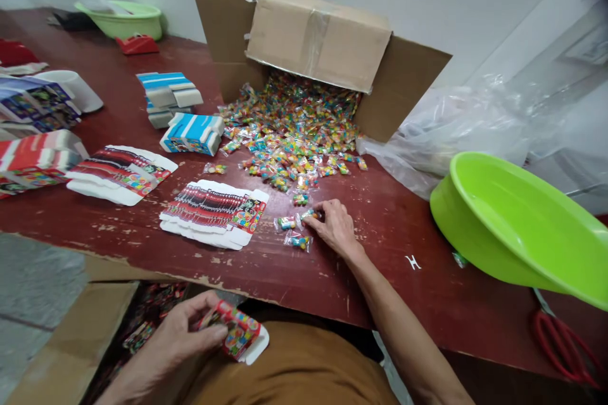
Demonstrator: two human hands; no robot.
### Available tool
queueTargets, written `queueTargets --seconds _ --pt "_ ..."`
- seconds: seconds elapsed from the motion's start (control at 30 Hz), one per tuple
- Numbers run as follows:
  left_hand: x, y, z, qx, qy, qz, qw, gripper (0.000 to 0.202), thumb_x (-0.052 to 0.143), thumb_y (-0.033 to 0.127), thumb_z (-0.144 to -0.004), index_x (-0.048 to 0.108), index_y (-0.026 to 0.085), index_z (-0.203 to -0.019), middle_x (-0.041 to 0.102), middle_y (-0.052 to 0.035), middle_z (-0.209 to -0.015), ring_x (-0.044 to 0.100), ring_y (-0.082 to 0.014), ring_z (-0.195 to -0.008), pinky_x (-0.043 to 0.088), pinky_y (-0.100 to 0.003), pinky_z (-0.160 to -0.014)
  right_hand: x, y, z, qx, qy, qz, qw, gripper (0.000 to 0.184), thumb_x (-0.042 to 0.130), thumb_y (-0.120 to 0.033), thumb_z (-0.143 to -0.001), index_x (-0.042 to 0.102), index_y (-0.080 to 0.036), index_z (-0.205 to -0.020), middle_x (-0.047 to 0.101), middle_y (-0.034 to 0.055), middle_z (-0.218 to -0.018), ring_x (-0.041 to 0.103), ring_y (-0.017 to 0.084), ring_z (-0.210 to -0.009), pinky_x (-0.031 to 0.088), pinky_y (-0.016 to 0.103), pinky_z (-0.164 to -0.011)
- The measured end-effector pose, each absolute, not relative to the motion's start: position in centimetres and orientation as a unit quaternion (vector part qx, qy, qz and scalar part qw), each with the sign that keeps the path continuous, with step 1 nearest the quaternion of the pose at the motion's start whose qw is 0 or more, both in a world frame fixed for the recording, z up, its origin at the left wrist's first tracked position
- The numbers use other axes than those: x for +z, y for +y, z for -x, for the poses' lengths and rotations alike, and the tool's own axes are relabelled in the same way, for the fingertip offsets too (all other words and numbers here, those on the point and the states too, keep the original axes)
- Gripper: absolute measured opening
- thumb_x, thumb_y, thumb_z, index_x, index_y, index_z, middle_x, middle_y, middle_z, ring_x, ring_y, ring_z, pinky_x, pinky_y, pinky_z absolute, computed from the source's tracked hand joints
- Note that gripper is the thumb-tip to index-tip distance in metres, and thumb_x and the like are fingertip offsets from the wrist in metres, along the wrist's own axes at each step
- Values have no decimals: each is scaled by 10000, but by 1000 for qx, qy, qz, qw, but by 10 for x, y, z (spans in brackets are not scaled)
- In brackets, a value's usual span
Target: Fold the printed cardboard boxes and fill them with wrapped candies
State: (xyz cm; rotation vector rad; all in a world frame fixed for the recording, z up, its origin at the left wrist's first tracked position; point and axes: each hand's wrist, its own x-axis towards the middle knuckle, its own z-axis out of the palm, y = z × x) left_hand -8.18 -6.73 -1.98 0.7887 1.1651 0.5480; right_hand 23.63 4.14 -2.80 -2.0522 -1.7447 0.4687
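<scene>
My left hand (190, 329) grips a small red printed carton (240, 332) over my lap, its white end flap sticking out. On the table my right hand (336, 226) has its fingertips closed on a clear candy packet (310, 215). Beside them lie a few loose packets, one nearer the table edge (298, 241). Behind spreads a big heap of colourful wrapped candies (294, 133), spilling from a tipped cardboard box (313, 38). To the left of my right hand, flat red cartons (213, 212) lie fanned out, with a second fan (123, 171) farther left.
Blue and white carton bundles (192, 133) stand at mid-left, red bundles (38, 161) at far left. A bright green basin (513, 221) and red-handled scissors (560, 342) are at right. Below the table edge, an open cardboard box (80, 335) holds dark printed items.
</scene>
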Motion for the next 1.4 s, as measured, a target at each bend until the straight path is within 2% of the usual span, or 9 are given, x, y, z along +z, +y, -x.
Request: queueTargets --seconds 0.2,0.37,0.47,0.7,0.87,1.03,1.13,1.23,1.4 --pt "-22 -51 120 6 477 -482 735 377 835 331 -575 704 197 -902 665 26 -751 550 -161 -685 431 -242 -623 -37 49 -237 330 -524 681 392 212 778 -317 -685 660 -203 -819 655 -4 -757 594 190 -746 454 327 -755" --pt "-5 -43 89 149 465 -482 727 363 732 418 -775 624 212 -1053 718 -34 -908 627 -159 -672 485 -258 -648 -10 29 -220 416 -517 598 449 270 689 -400 -790 671 -175 -938 725 30 -858 650 156 -732 508 286 -719" --pt "7 -37 63 255 471 -475 699 384 763 403 -791 611 196 -1077 722 -47 -842 661 -175 -688 512 -279 -688 12 5 -191 522 -529 484 462 252 715 -383 -821 693 -180 -968 750 44 -882 681 170 -761 529 299 -722" --pt "8 -35 34 295 443 -474 701 330 809 357 -760 666 158 -980 698 -28 -722 621 -148 -616 494 -257 -626 23 -13 -161 304 -645 494 498 43 695 -233 -869 722 -212 -895 754 46 -879 671 187 -800 508 319 -760" --pt "7 -39 27 320 418 -431 733 358 821 343 -748 637 167 -1000 713 -23 -771 659 -147 -618 509 -254 -627 23 -19 -162 247 -733 435 460 64 678 -234 -904 719 -219 -857 706 45 -814 624 192 -797 478 344 -777" --pt "11 -37 20 347 406 -391 749 443 835 301 -732 627 178 -1103 739 -33 -812 698 -166 -656 539 -264 -655 23 -20 -164 410 -648 448 459 149 602 -304 -955 719 -222 -911 641 58 -1005 619 193 -989 497 351 -901" --pt "15 -37 16 356 414 -371 751 456 855 282 -698 654 170 -1092 747 -43 -806 681 -156 -626 540 -257 -639 23 -20 -165 572 -508 449 461 218 680 -363 -893 652 -227 -1061 652 24 -946 647 152 -759 549 307 -716" --pt "18 -37 11 366 400 -312 780 472 812 441 -724 699 144 -1073 725 -53 -716 644 -165 -571 536 -267 -571 21 -22 -161 731 -400 377 403 417 775 -416 -803 580 -232 -1122 663 -18 -834 595 112 -519 534 267 -512" --pt "14 -37 5 376 420 -284 776 473 716 573 -786 740 137 -967 699 -64 -647 607 -168 -503 509 -270 -494 9 -23 -152 753 -383 334 419 381 836 -477 -718 643 -198 -891 672 -15 -801 592 108 -455 532 263 -433"
